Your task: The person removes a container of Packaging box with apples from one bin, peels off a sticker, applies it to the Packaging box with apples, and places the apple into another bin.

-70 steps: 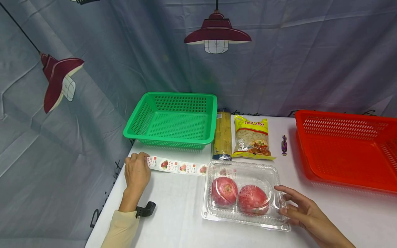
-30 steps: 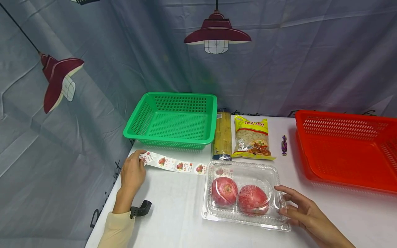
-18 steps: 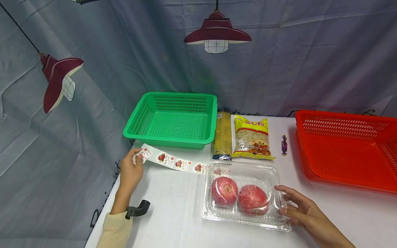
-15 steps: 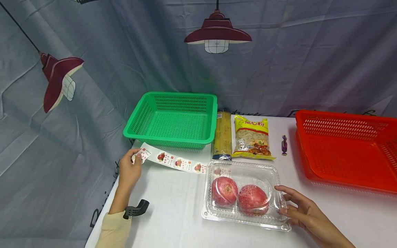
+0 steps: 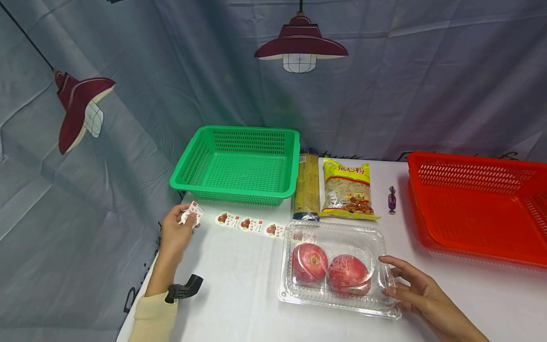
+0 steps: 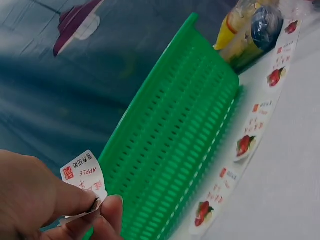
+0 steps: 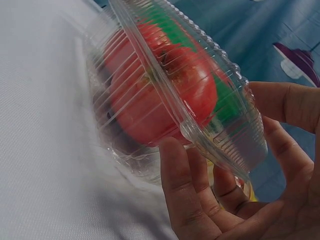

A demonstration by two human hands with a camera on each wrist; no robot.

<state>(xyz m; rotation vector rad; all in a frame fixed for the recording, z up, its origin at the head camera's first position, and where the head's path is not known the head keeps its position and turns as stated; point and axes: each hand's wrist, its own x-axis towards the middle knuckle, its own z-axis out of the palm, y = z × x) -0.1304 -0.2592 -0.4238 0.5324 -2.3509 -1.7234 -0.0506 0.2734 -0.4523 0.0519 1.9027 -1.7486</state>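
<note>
The head camera looks down and forward over the table [image 5: 239, 285]. Wrist cameras sit close: left faces the green basket [image 6: 175, 150] at 12 o'clock, right the clamshell box [image 7: 165, 100], both shared with head.

clamshell box [image 5: 337, 268]: clear glossy ribbed plastic | green basket [image 5: 239, 164]: perforated plastic | sticker [image 6: 85, 176]: paper

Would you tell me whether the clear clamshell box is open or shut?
Shut: the clamshell box has its lid down over both apples, rims meeting.

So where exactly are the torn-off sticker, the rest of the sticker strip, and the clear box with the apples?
sticker [image 6: 85, 176]: left wrist view, on its printed face above the pinching fingers.
sticker strip [image 5: 249, 224]: head view, on the middle label.
clear box [image 5: 342, 235]: head view, on the lid's far part, above the apples.
</note>
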